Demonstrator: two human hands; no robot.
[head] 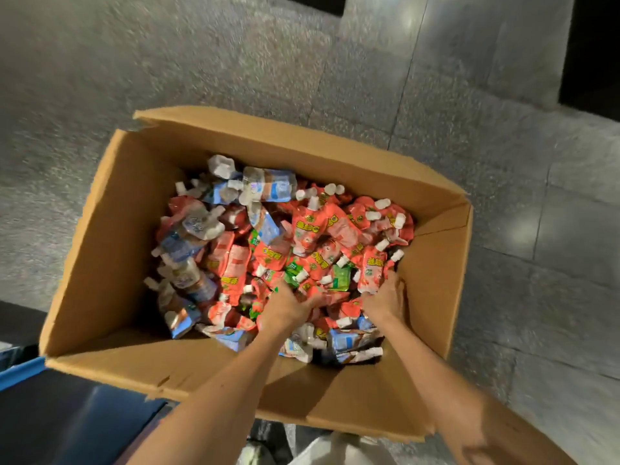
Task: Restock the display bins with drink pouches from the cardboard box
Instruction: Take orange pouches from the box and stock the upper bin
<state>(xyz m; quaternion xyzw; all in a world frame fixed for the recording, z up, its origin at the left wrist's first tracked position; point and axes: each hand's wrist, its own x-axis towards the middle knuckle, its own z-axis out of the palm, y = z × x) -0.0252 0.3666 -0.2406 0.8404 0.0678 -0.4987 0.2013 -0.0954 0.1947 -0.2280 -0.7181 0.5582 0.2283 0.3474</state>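
A grey speckled stone floor (167,78) fills the upper half and the right side of the frame, blurred. On it, in the centre, stands the open cardboard box (110,263), flaps up, tilted so that its far corner points to the upper left. At the lower left corner a dark container with a blue edge (23,370) lies just beside the box's near wall.

The box holds a loose heap of drink pouches with white caps. Red pouches (312,229) fill the middle and right, pale blue pouches (268,186) lie along the far, left and near sides, and a few green pouches (340,278) show in the middle.

Both bare forearms reach in from the bottom of the frame. The left hand (287,305) is sunk into the red pouches at centre. The right hand (385,297) is sunk into them near the box's right wall. The fingertips are buried, so I cannot tell what either hand grips.
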